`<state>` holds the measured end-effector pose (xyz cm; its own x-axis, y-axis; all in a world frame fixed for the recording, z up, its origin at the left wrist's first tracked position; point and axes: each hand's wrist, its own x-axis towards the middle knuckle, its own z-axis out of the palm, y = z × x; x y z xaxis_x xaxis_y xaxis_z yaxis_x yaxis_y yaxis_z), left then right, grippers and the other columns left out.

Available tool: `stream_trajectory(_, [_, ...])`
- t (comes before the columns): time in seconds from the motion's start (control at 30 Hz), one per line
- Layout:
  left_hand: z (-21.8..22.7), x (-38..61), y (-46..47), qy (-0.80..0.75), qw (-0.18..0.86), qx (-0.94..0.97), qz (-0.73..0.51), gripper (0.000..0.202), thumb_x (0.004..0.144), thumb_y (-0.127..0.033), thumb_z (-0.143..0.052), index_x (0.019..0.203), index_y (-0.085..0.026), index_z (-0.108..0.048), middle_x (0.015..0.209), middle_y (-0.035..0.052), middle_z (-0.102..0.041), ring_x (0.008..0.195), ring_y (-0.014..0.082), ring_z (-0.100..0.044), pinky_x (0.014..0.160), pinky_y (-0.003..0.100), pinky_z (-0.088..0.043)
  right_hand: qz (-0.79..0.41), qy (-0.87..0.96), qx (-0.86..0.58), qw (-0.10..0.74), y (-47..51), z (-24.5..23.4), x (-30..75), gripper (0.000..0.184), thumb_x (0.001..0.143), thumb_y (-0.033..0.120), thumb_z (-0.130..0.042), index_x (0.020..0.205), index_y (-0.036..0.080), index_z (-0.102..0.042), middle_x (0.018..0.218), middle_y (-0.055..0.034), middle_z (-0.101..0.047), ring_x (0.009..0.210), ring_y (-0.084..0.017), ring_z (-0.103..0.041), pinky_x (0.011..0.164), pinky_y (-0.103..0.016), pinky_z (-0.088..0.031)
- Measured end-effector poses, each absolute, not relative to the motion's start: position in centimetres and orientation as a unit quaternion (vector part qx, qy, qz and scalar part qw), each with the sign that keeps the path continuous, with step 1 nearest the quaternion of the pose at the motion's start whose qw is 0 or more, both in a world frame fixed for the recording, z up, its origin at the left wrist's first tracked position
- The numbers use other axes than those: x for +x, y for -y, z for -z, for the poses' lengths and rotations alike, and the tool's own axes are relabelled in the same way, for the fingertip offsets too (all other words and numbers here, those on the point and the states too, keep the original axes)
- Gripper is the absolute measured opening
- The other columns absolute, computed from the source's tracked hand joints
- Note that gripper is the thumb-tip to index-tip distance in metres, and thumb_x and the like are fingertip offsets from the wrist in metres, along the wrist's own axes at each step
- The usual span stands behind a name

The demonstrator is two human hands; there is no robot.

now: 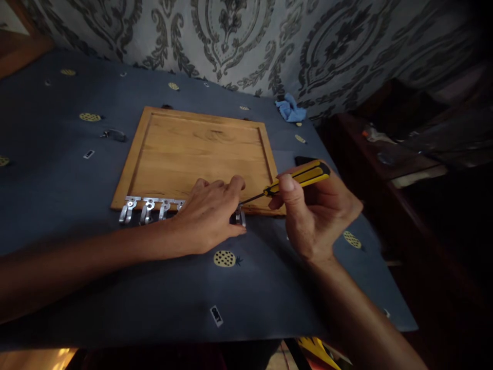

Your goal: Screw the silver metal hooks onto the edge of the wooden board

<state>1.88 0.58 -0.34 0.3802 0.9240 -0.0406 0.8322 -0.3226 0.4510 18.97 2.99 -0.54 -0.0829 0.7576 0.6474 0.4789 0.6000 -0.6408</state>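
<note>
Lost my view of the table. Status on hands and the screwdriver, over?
Left hand resting on hook rail at wooden board near edge. Right hand gripping yellow screwdriver, tip at rail's right end. Left fingers crowd the tip.

Reaches in from the near left with the left hand (pixel 210 218), palm down, fingers half curled, forearm low and straight. Holds the right hand (pixel 316 213) just right of it, wrist bent, thumb and fingers closed tight.
</note>
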Motion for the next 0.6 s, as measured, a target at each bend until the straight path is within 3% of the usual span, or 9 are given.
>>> stream_trajectory(0.4, [-0.8,-0.8,-0.5,-0.525,0.240,0.809,-0.108,0.068,0.077,-0.040,-0.081,0.129,-0.019,-0.043,0.115,0.0077,-0.068,0.110,0.0293,-0.063,0.090,0.039,-0.043,-0.132,0.734,-0.426,0.513,-3.0,0.6,19.1,0.019,0.091,0.041,-0.067,0.078,0.027,-0.068,0.063,0.0017,-0.058,0.052,-0.014,-0.054,0.048,-0.031,-0.041])
stream_trajectory(0.6, [-0.3,0.0,0.4,-0.542,0.207,0.805,-0.122,0.068,0.077,-0.037,-0.083,0.127,-0.017,-0.043,0.122,0.0107,-0.066,0.119,0.0314,-0.059,0.097,0.043,-0.041,-0.138,0.731,-0.427,0.514,-3.0,0.6,19.0,0.024,0.091,0.043,-0.067,0.075,0.025,-0.065,0.062,0.0023,-0.056,0.051,-0.013,-0.054,0.046,-0.028,-0.039])
